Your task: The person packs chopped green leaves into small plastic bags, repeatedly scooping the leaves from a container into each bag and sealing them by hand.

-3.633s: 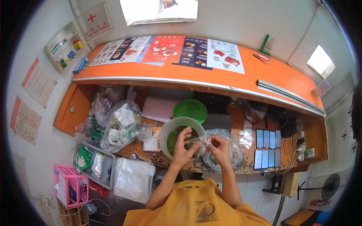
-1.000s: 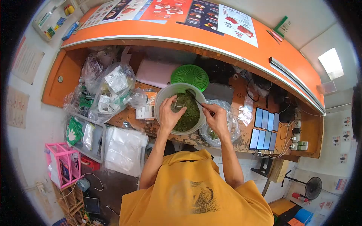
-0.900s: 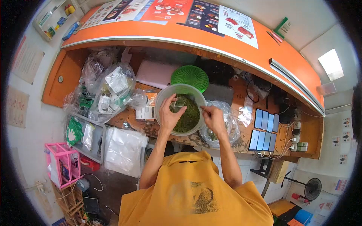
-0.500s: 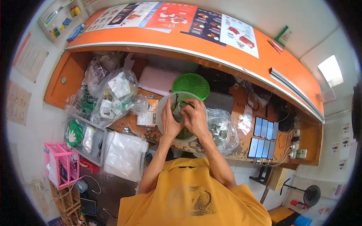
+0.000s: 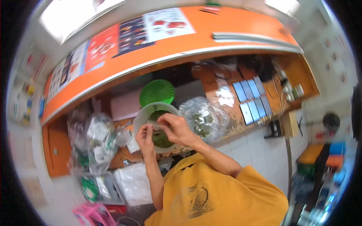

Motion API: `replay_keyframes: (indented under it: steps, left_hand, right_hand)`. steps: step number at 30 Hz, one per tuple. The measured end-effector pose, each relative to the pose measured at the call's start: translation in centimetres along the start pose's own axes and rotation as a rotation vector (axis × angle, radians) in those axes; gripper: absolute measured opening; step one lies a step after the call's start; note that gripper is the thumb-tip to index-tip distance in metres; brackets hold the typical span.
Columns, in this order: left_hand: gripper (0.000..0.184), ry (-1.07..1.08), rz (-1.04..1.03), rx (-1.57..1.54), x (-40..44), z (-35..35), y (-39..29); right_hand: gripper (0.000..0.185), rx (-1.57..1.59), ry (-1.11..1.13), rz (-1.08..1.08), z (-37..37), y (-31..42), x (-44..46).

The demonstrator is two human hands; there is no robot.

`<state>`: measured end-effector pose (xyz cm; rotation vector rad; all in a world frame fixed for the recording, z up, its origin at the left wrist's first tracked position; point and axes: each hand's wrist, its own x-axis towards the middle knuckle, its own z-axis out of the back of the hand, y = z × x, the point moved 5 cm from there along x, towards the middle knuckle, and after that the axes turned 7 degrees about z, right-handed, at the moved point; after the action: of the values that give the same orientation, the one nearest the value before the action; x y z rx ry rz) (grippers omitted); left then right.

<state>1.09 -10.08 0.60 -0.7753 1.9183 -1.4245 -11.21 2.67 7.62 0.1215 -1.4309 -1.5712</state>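
Observation:
A pale round tub (image 5: 138, 119) with green chopped leaf-like stuff (image 5: 162, 140) inside stands at the shelf's front edge. Over its left rim is my left hand (image 5: 145, 138), fingers pinched on a small clear bag (image 5: 154, 125). My right hand (image 5: 176, 129) is above the tub with thumb and finger closed at the same bag; motion blurs the detail. Behind the tub lies a green ribbed basket or lid (image 5: 157, 93). Just right of it sits a clear plastic bag with green leaves (image 5: 203, 118).
Several phones (image 5: 252, 98) lie at the right beside cables and chargers. Stuffed plastic bags (image 5: 98, 130) fill the left side. A grey tray (image 5: 115, 185) and clear plastic sheets (image 5: 134, 182) are lower left. The orange counter (image 5: 207, 22) overhangs the shelf.
The view has swung right and tilted. Both hands have come up from inside the tub with the small bag. The dark spoon seen earlier in my right hand is no longer there.

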Motion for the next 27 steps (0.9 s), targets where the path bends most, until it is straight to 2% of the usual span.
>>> replay_keyframes:
  steps: [3,6,12,16,17,19,20,21,24,25,26,27]
  left_hand:
    - [0.008,0.074,0.012,0.037,-0.6,-2.1,0.3]
    - [0.006,0.155,0.0,0.099,-1.2,-5.3,0.4]
    - [0.005,0.274,0.014,0.17,-2.3,-12.9,1.9]
    - [0.008,0.188,-0.024,0.218,-0.7,-16.6,3.6]
    - [0.009,0.206,0.01,0.249,0.1,-17.2,3.9]
    - [0.015,0.362,-0.016,0.543,0.5,-19.9,5.2]
    - [0.02,0.438,-0.026,0.694,0.6,-20.9,6.1]
    - [0.04,0.493,-0.045,0.792,0.4,-21.5,7.9]
    - [0.054,0.518,-0.098,0.904,-0.5,-23.9,9.0]
    - [0.056,0.524,-0.08,0.869,-0.6,-24.7,8.0]
    - [0.054,0.539,-0.147,0.907,-0.7,-25.4,6.4]
    - [0.052,0.547,-0.211,0.942,-0.8,-26.9,3.5]
  right_hand:
    - [0.027,0.111,-0.036,-0.143,2.2,0.7,-0.8]
    - [0.023,0.074,-0.129,-0.119,3.7,-0.6,-2.2]
    - [0.026,0.048,-0.29,-0.274,10.3,-2.5,-7.4]
    - [0.023,-0.025,-0.424,-0.448,16.3,-5.4,-13.6]
    - [0.022,-0.051,-0.449,-0.512,17.9,-6.7,-15.5]
    - [0.019,-0.201,-0.453,-0.742,21.2,-11.5,-19.1]
    - [0.019,-0.268,-0.497,-0.757,22.6,-14.7,-20.4]
    - [0.019,-0.332,-0.54,-0.772,23.9,-17.8,-21.3]
    - [0.025,-0.538,-0.484,-0.795,26.4,-26.8,-20.9]
    - [0.029,-0.607,-0.449,-0.792,26.7,-29.3,-19.9]
    - [0.034,-0.591,-0.378,-0.849,26.7,-31.9,-19.3]
    - [0.033,-0.634,-0.433,-0.675,26.1,-34.5,-19.1]
